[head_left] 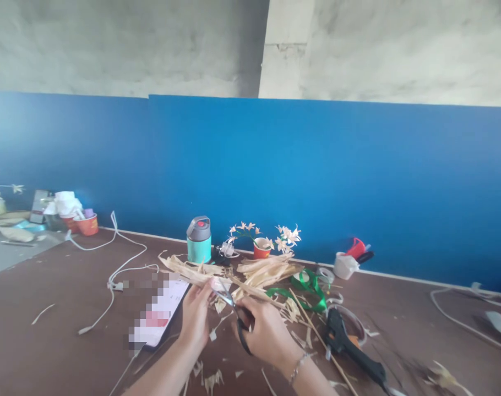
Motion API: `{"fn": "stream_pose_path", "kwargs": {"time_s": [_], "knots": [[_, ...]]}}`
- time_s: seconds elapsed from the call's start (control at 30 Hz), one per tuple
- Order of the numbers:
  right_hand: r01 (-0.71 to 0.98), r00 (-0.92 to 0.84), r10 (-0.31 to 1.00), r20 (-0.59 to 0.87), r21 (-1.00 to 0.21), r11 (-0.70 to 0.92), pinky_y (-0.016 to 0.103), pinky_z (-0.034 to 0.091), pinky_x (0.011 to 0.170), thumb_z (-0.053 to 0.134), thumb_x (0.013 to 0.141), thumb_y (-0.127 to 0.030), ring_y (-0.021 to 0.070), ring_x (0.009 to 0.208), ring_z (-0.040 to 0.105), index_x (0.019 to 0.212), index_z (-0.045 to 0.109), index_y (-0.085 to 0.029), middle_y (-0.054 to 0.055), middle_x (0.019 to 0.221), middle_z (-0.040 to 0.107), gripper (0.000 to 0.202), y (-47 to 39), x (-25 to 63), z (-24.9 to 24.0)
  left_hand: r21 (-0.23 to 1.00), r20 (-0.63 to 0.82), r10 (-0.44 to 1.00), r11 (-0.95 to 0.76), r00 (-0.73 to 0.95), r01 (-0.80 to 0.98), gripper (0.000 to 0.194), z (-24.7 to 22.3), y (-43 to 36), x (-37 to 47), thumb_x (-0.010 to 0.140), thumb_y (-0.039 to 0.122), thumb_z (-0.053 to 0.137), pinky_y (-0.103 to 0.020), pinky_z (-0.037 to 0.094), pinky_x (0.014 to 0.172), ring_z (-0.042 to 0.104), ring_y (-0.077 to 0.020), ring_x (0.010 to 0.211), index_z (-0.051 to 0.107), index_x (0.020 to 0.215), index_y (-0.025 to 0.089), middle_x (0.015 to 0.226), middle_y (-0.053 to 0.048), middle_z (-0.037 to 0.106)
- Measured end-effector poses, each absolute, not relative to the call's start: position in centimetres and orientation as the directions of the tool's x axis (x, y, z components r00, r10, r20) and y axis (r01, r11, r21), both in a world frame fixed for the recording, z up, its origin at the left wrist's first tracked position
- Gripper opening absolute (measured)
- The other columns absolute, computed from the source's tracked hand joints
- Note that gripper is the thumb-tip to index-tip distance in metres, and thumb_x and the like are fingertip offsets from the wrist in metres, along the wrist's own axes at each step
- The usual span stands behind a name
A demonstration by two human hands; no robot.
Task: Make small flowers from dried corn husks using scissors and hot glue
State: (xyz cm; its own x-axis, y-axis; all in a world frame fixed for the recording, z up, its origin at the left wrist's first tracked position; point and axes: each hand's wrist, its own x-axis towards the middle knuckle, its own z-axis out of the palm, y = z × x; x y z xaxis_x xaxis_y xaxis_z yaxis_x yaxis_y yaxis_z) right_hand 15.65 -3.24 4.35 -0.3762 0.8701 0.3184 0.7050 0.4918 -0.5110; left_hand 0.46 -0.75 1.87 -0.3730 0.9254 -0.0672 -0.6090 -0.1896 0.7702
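Nearest the camera, two bare forearms were noted entering from the lower edge, with the left hand and the right hand brought close together at centre. Behind them, the width of the view was crossed by a smooth, upright blue panel. Before it was placed a dark brown, flat tabletop, on which all work was observed. Two loose bundles of long, cream-coloured dried husk were found spread just beyond the hands. To the right, a black pistol-shaped glue gun was found lying on its side; to the left, near the left hand, a slim, flat phone with a lit, partly obscured screen was recorded. Behind the husk, a teal cylindrical canister with a grey handled lid was seen standing upright, and a looped glossy green ribbon was observed between husk and glue gun. Pale flowers were seen about a small orange-red cup.

Black-handled metal scissors were gripped by the right hand, its fingers closed around the handles and the blades directed towards the left fingertips. A thin pale strip was pinched between the left fingers; whether it was touched by the blades could not be told.
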Motion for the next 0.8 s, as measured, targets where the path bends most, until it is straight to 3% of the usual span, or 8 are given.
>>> {"fn": "stream_pose_path", "kwargs": {"time_s": [0.17, 0.3, 0.53, 0.8], "knots": [[0.775, -0.389, 0.89, 0.24, -0.437, 0.456, 0.021, 0.031, 0.054, 0.051, 0.072, -0.02, 0.0137, 0.06, 0.057, 0.073, 0.061, -0.02, 0.001, 0.065, 0.065, 0.01, -3.2, 15.7, 4.0, 0.727, -0.124, 0.887, -0.224, -0.445, -0.649, 0.029, 2.1, -0.2, -0.2, 0.048, 0.027, 0.082, -0.021, 0.044, 0.065, 0.058, -0.0094, 0.062, 0.065, 0.066, 0.014, 0.061, 0.003, 0.064], [0.801, -0.349, 0.906, 0.241, -0.425, 0.422, 0.021, 0.034, 0.059, 0.048, 0.074, -0.017, 0.0154, 0.07, 0.061, 0.082, 0.063, -0.021, 0.003, 0.075, 0.068, 0.018, -3.1, 15.6, 3.7, 0.68, -0.147, 0.89, -0.225, -0.431, -0.698, 0.029, 2.3, -0.3, -0.1, 0.046, 0.025, 0.083, -0.02, 0.044, 0.064, 0.056, -0.0085, 0.062, 0.065, 0.065, 0.013, 0.06, 0.003, 0.063], [0.847, -0.283, 0.925, 0.254, -0.386, 0.365, 0.023, 0.032, 0.056, 0.048, 0.066, -0.012, 0.0173, 0.069, 0.063, 0.093, 0.06, -0.023, 0.002, 0.072, 0.068, 0.031, -3.0, 15.2, 3.1, 0.662, -0.163, 0.941, -0.119, -0.297, -0.74, 0.024, 2.1, -1.3, 1.1, 0.051, 0.025, 0.082, -0.019, 0.045, 0.057, 0.055, -0.0078, 0.057, 0.065, 0.064, 0.013, 0.06, 0.003, 0.062], [0.832, -0.238, 0.932, 0.274, -0.438, 0.341, 0.023, 0.036, 0.061, 0.047, 0.068, -0.012, 0.0187, 0.074, 0.064, 0.099, 0.057, -0.021, 0.003, 0.078, 0.069, 0.034, -2.8, 15.4, 2.8, 0.707, -0.152, 0.982, 0.027, -0.114, -0.706, 0.02, 1.7, -2.1, 1.8, 0.063, 0.026, 0.075, -0.025, 0.048, 0.06, 0.061, -0.0134, 0.063, 0.068, 0.076, 0.014, 0.072, -0.003, 0.068]]}}
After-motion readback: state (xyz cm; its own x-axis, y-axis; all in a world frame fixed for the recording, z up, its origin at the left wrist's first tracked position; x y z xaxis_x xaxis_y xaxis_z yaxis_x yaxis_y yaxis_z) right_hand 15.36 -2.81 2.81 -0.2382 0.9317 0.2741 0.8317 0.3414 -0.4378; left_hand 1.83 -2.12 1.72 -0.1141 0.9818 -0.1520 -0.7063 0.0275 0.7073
